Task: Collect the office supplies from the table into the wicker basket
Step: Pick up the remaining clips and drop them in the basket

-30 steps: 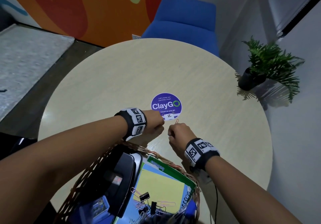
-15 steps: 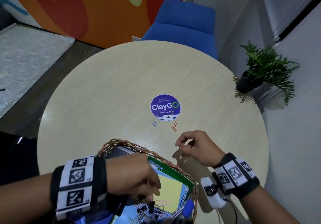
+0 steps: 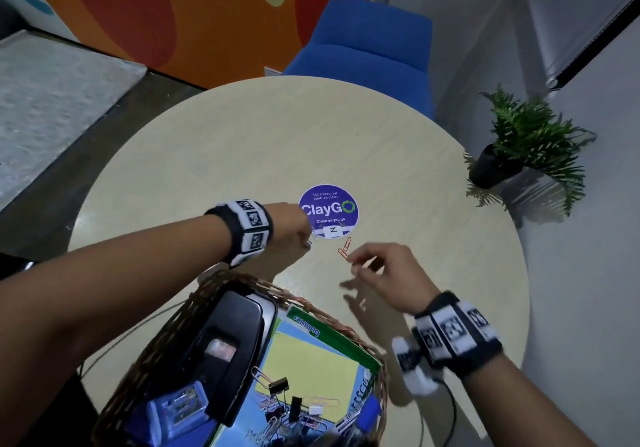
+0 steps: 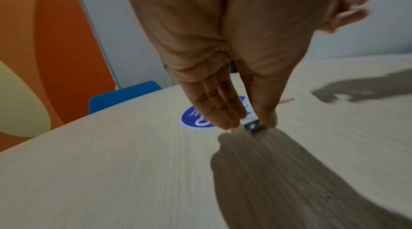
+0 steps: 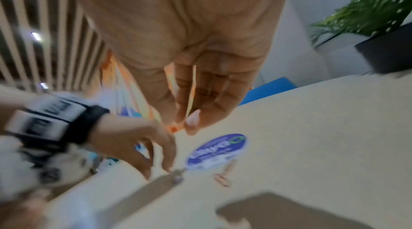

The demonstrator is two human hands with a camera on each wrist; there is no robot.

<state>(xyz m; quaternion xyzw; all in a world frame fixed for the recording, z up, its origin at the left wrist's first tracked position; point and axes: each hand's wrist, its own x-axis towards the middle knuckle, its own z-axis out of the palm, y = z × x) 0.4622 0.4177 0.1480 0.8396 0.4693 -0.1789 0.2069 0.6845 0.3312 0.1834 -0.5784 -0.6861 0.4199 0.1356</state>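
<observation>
Wicker basket [image 3: 166, 339] holds stapler [image 3: 221, 346], notebook [image 3: 311, 360], clips [image 3: 298, 408]; hands' grips are unclear.

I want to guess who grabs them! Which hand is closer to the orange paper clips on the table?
The right hand. Its fingers reach almost to the orange paper clips, open and apart from them. The left hand is further off, at a small grey clip beside the purple sticker.

We look down from the head at the round table [image 3: 242, 155]; both wrist cameras sit close, sharing its purple sticker [image 4: 194, 122].
</observation>
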